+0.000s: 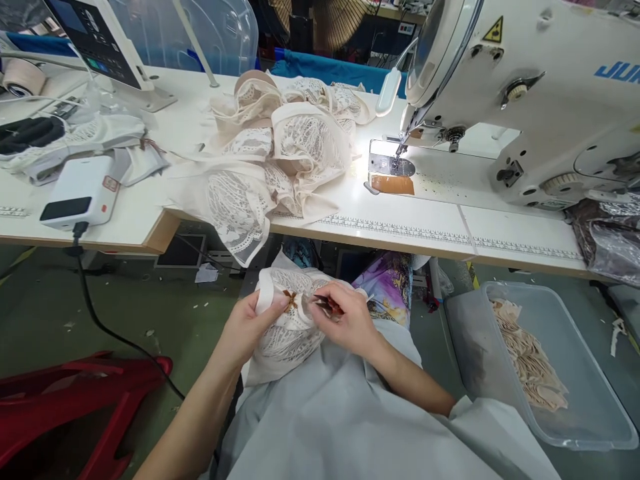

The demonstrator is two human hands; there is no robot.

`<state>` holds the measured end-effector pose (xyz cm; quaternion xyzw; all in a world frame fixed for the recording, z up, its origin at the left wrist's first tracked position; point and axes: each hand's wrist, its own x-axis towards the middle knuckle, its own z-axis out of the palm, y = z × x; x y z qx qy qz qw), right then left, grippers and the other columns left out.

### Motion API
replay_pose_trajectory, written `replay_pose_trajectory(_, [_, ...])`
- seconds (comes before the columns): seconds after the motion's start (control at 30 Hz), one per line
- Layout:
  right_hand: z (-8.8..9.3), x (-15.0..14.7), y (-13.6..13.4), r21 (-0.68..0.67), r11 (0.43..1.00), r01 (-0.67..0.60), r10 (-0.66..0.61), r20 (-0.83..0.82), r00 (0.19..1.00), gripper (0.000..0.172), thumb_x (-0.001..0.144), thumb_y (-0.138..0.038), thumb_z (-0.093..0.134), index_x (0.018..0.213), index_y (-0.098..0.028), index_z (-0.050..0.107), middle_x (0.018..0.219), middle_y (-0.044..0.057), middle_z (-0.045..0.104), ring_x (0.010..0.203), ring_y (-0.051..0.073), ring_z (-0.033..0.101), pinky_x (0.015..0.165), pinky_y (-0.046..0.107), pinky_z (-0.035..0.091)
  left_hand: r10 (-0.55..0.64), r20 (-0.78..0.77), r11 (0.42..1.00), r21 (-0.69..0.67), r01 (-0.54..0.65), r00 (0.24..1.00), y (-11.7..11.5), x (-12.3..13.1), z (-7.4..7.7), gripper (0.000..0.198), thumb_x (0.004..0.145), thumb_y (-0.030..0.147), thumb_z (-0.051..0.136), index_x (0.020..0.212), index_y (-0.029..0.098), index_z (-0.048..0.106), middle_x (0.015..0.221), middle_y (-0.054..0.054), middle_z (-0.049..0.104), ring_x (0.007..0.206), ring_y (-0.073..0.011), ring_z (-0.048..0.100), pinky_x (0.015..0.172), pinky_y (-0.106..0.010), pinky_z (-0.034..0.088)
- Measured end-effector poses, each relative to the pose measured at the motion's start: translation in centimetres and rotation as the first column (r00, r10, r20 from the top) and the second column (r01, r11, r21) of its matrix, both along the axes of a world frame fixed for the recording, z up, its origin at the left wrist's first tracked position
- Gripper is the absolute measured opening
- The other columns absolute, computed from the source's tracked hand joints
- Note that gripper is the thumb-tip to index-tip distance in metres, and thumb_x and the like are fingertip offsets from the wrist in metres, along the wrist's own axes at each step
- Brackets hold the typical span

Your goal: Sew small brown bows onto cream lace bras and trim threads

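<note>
A cream lace garment point(290, 343) lies over the lap, with a small brown bow point(290, 301) near its upper middle. My left hand point(257, 323) pinches the garment's edge just left of the bow, thumb on top. Small dark-tipped snips point(329, 305) with reddish parts are in my right hand point(347, 319), its fingers closed round them. Their tips point left, close to the fabric right of the bow. Whether they touch it cannot be made out.
A sewing machine point(550, 100) stands on the white table point(425, 230). Beside it are piled lace garments point(300, 147), one hanging over the front edge. A white device point(83, 193) with a cable sits left. A plastic bin point(590, 373) is at right, a red stool point(100, 393) lower left.
</note>
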<state>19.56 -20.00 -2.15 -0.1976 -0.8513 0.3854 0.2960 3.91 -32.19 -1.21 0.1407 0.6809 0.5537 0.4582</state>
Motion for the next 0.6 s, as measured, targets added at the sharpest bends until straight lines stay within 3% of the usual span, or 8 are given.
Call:
replay_pose_trajectory(0.2, [-0.4, -0.8, -0.1, 0.018, 0.994, -0.108, 0.104, 0.136, 0.985, 0.006, 0.089, -0.019, 0.060, 0.093, -0.021, 0.064, 0.081, -0.001, 0.065, 0.067, 0.011, 0.058, 0.058, 0.022, 0.040, -0.041, -0.310, 0.999, -0.015, 0.038, 0.950, 0.2, 0.9, 0.6, 0.045, 0.062, 0.062, 0.080, 0.074, 0.019, 0.073, 0.069, -0.003, 0.069, 0.066, -0.0191, 0.058, 0.061, -0.027, 0.044])
replay_pose_trajectory(0.6, [0.5, -0.8, 0.7, -0.056, 0.994, -0.091, 0.103, 0.283, 0.954, 0.006, 0.084, -0.017, 0.063, 0.088, -0.022, 0.064, 0.079, -0.002, 0.067, 0.070, 0.013, 0.058, 0.060, 0.024, 0.034, -0.114, -0.580, 0.993, -0.048, 0.105, 0.807, 0.4, 2.0, 0.4, 0.033, 0.075, 0.053, 0.065, 0.068, 0.020, 0.068, 0.063, -0.001, 0.064, 0.062, -0.0189, 0.054, 0.059, -0.027, 0.040])
